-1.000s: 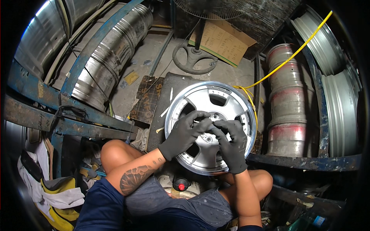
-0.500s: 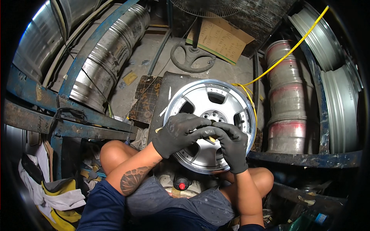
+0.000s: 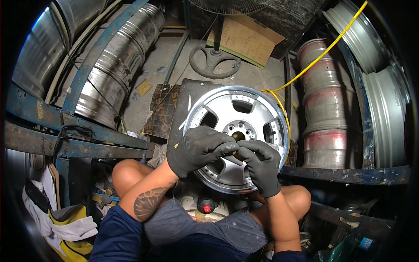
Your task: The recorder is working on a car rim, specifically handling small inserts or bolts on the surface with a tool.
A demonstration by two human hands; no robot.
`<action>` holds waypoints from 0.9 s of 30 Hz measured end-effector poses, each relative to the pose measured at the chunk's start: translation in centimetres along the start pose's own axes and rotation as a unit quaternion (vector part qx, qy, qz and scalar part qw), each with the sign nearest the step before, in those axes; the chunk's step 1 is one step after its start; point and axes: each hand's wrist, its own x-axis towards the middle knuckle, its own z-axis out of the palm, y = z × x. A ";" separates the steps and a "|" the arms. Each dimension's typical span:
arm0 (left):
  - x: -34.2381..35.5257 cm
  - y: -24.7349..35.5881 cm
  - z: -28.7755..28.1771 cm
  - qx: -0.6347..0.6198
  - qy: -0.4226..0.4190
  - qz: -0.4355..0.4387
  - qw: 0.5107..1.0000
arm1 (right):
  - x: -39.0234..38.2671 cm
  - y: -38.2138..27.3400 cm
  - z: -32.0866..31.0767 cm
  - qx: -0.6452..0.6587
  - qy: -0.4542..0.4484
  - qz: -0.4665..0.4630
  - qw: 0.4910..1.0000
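Nearest you, a dark bottle with a red tip (image 3: 206,208) stands between your legs, apart from both hands. Just beyond, your gloved left hand (image 3: 200,150) and right hand (image 3: 262,168) meet over the wheel, fingers curled and tips nearly closed together. Between them shows a small yellowish piece (image 3: 237,155), mostly hidden; you seem to pinch it from both sides, but what it is, and how firmly each hand has it, you cannot tell from here.

Beneath your hands the silver wheel (image 3: 259,115) lies face up, its near edge by your knees, its far part over a dark mat (image 3: 194,89). So the wheel is in place and its face uncovered, with bolt holes showing around the centre. The handwork looks underway rather than finished: the piece is in your fingers, not set down. How much is left does not show.

Farther off are a fan base (image 3: 215,65) and a cardboard sheet (image 3: 246,39).
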 end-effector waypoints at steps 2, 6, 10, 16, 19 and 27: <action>0.3 0.5 -0.3 -0.005 -0.004 -0.001 1.000 | 0.1 0.2 -0.1 -0.027 -0.002 -0.034 0.999; 0.3 0.5 0.0 -0.017 0.004 0.004 1.000 | 0.1 0.3 0.0 -0.012 0.005 -0.011 1.000; 0.1 0.7 0.2 -0.015 0.000 -0.030 0.999 | 0.2 0.0 -0.1 0.018 -0.013 0.058 0.998; 0.2 0.4 -0.3 -0.030 -0.033 -0.072 0.996 | -0.1 1.0 0.3 0.057 -0.010 0.060 0.997; 0.4 0.4 -0.5 -0.018 -0.040 -0.050 0.998 | -0.2 0.6 0.4 0.062 0.001 0.047 0.997; 1.1 1.0 -1.3 -0.059 -0.078 -0.151 0.984 | 0.3 0.9 0.2 0.062 -0.021 0.027 0.997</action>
